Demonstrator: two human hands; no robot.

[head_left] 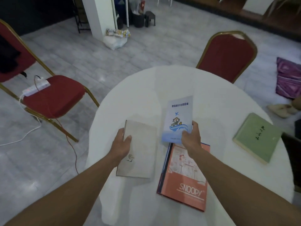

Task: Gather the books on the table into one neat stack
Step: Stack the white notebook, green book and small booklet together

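Observation:
Several books are spread over a round white table (211, 98). My left hand (121, 144) grips the left edge of a beige book (141, 149) near the table's left side. My right hand (191, 136) holds the lower end of a light blue booklet (178, 116), lifted above the top of an orange Snoopy book (185, 178) that lies flat in front of me. A green book (255, 136) lies apart at the table's right edge.
A red chair (53, 97) with a white power strip (36, 88) on its seat stands to the left. Another red chair (228, 54) stands behind the table. Cables trail over the grey tiled floor. A purple cloth (289, 77) lies at far right.

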